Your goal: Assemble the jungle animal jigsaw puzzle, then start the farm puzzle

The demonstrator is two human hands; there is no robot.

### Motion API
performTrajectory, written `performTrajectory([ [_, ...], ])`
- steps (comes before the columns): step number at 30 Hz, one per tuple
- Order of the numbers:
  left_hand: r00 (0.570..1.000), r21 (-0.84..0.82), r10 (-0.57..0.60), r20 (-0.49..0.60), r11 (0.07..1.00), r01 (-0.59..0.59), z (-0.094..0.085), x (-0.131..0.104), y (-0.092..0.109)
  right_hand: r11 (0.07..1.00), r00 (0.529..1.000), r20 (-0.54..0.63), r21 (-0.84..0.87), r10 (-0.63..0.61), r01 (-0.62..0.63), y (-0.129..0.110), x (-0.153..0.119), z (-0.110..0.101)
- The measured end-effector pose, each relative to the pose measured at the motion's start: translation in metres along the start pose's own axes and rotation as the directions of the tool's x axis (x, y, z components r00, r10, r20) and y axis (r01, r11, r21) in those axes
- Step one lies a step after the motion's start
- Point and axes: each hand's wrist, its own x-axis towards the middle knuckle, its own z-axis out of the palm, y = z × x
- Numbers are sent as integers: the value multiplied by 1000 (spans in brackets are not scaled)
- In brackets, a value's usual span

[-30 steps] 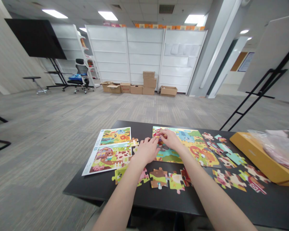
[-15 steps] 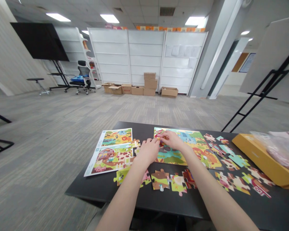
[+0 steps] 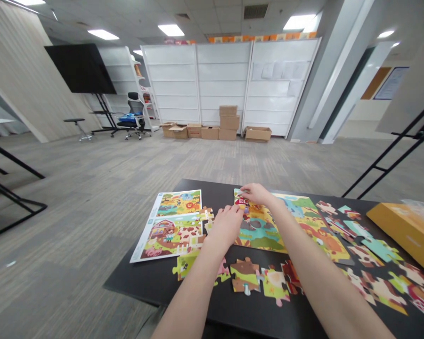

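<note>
The animal picture puzzle board lies flat on the black table. At its upper left corner, a puzzle piece with a red barn rests on the board. My left hand lies over the board's left edge, fingers stretched and fingertips touching the barn piece's lower part. My right hand reaches to the far left corner, its fingers pressed together on the barn piece's upper edge. Left of the board is a printed reference sheet with two pictures. My left forearm hides some loose pieces.
Loose puzzle pieces, including a brown one and a green one with a chicken, lie along the near side. Several more, such as a turquoise piece, lie at the right beside a yellow box. Cardboard boxes stand across the room.
My right hand has moved up to the far edge of the barn piece. My left hand has flattened slightly, staying near its lower edge. The camera view has turned a little left.
</note>
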Motion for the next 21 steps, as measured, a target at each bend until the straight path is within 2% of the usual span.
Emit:
performTrajectory([
  [13,1000,4,-2,-21,1000,2,0,0,1,998,999,-17,-43,-37,36,7,-1,4],
  [21,1000,-4,-5,-5,1000,5,-4,-1,2,1000,1000,-4,16,-12,12,8,-7,-12],
])
